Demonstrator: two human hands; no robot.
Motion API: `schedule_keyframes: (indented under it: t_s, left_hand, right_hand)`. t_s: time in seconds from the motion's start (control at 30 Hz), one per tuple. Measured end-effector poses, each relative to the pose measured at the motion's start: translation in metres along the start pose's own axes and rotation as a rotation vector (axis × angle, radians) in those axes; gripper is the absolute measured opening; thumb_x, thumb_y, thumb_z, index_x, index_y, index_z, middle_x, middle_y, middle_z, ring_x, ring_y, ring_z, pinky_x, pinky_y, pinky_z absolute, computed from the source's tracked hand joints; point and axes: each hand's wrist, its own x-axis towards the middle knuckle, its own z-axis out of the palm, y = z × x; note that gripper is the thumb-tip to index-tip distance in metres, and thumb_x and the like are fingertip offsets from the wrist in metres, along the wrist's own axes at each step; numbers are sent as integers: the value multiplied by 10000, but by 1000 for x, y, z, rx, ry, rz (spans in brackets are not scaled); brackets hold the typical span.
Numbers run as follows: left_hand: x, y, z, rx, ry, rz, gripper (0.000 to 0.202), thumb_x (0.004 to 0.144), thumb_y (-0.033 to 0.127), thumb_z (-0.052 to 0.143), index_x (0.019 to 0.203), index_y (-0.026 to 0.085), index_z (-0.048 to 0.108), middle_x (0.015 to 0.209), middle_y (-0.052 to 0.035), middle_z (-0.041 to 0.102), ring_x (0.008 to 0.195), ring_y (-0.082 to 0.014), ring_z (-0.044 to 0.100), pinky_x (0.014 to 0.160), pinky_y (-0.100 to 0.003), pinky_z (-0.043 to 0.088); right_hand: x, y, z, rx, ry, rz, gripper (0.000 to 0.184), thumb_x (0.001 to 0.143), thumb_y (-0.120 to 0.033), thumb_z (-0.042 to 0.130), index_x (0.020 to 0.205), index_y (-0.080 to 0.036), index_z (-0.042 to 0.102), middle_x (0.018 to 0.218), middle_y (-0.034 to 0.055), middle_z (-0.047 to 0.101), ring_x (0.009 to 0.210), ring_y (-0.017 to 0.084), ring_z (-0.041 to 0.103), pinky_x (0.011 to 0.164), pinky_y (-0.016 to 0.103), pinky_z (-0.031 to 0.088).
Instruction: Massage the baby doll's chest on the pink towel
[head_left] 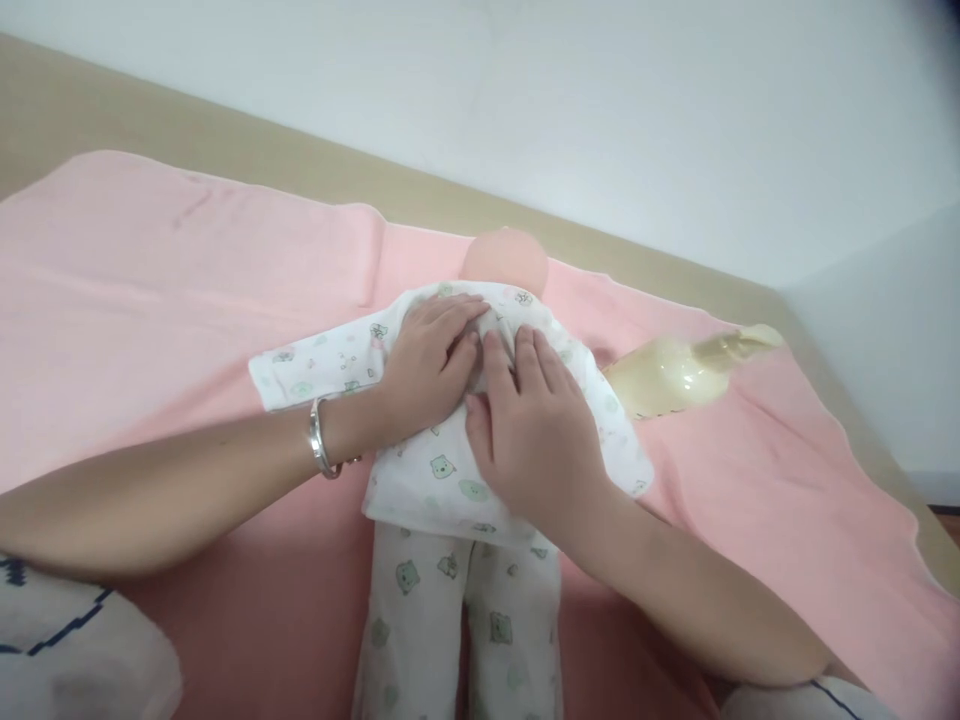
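A doll's white top (450, 490) with small green animal prints lies spread in the middle, long sleeves out to both sides. Above its neckline shows a round skin-coloured head (506, 258), most of it hidden. My left hand (429, 365), with a silver bangle at the wrist, rests on the chest area of the top, fingers stretched out. Beside it my right hand (540, 430) lies on the same cloth with its fingers extended and slightly apart. The fabric is creased between the fingertips. Matching printed trousers (420, 620) extend toward me below the hem.
A pale yellow pump bottle (667, 378) lies on its side by the right sleeve. Under everything is a pink blanket (225, 260) with a fold at the left. Behind it runs a beige table edge (262, 160) against a white wall (600, 110).
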Motion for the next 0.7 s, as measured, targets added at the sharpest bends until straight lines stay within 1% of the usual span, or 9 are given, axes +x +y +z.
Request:
schedule_keyframes:
  t_s: [0.07, 0.13, 0.23, 0.33, 0.37, 0.43, 0.53, 0.6, 0.7]
  left_hand:
    - [0, 2, 0, -1, -2, -19, 410, 950, 237, 380, 1255, 152, 641, 1331, -83, 678, 1277, -226, 589, 1166, -453, 446]
    - [1, 3, -1, -1, -9, -35, 414, 952, 248, 382, 1263, 146, 635, 1323, -89, 680, 1262, -227, 598, 1157, -447, 453]
    - [1, 4, -1, 6, -16, -41, 414, 959, 268, 384, 1281, 163, 623, 1335, -80, 675, 1264, -229, 594, 1161, -453, 447]
    - [1, 4, 0, 8, -14, -28, 406, 965, 277, 381, 1272, 175, 626, 1349, -72, 669, 1282, -229, 584, 1171, -457, 438]
    - [1, 3, 0, 7, -12, -23, 403, 966, 276, 381, 1267, 176, 629, 1354, -71, 666, 1289, -229, 580, 1176, -458, 433]
    - [1, 2, 0, 3, -7, -16, 401, 963, 271, 383, 1258, 175, 637, 1364, -71, 661, 1303, -227, 574, 1185, -459, 425]
    - [1, 1, 1, -4, 0, -10, 406, 955, 262, 383, 1250, 166, 646, 1363, -79, 662, 1307, -227, 574, 1189, -459, 422]
    - [2, 1, 1, -6, -2, -9, 412, 951, 255, 380, 1247, 159, 649, 1363, -84, 662, 1307, -229, 575, 1189, -459, 422]
    - [2, 2, 1, 0, -7, -13, 409, 947, 243, 370, 1237, 174, 650, 1367, -73, 661, 1309, -227, 573, 1190, -460, 422]
  right_hand:
    - [0, 2, 1, 29, 15, -30, 594, 1004, -354, 392, 1469, 0, 498, 1501, 306, 491, 1464, 407, 423, 1203, 550, 374]
    - [7, 11, 4, 93, -5, -40, 597, 986, -351, 419, 1470, -10, 500, 1534, 279, 468, 1487, 386, 396, 1227, 534, 349]
    - [22, 28, 11, 184, -34, 14, 587, 983, -340, 408, 1486, -48, 489, 1592, 201, 425, 1515, 332, 364, 1258, 511, 316]
    - [28, 34, 13, 209, -31, 72, 574, 999, -337, 378, 1499, -72, 474, 1609, 150, 415, 1523, 295, 356, 1270, 506, 299]
    - [28, 33, 12, 197, -33, 74, 575, 1006, -337, 366, 1505, -71, 463, 1611, 152, 411, 1524, 297, 353, 1268, 513, 300]
    - [22, 26, 6, 140, -44, 60, 580, 1020, -338, 342, 1509, -46, 450, 1591, 184, 432, 1510, 322, 375, 1248, 530, 331]
    - [6, 10, -7, -6, -57, -4, 571, 1024, -326, 342, 1455, 12, 505, 1475, 258, 547, 1421, 382, 491, 1188, 550, 406]
    - [-4, 1, -13, -90, -40, -44, 558, 1020, -308, 351, 1410, 40, 546, 1406, 293, 593, 1360, 409, 549, 1150, 562, 442]
    - [-8, -3, -13, -92, -25, -63, 560, 1016, -302, 358, 1402, 56, 548, 1408, 311, 582, 1363, 413, 545, 1152, 552, 444]
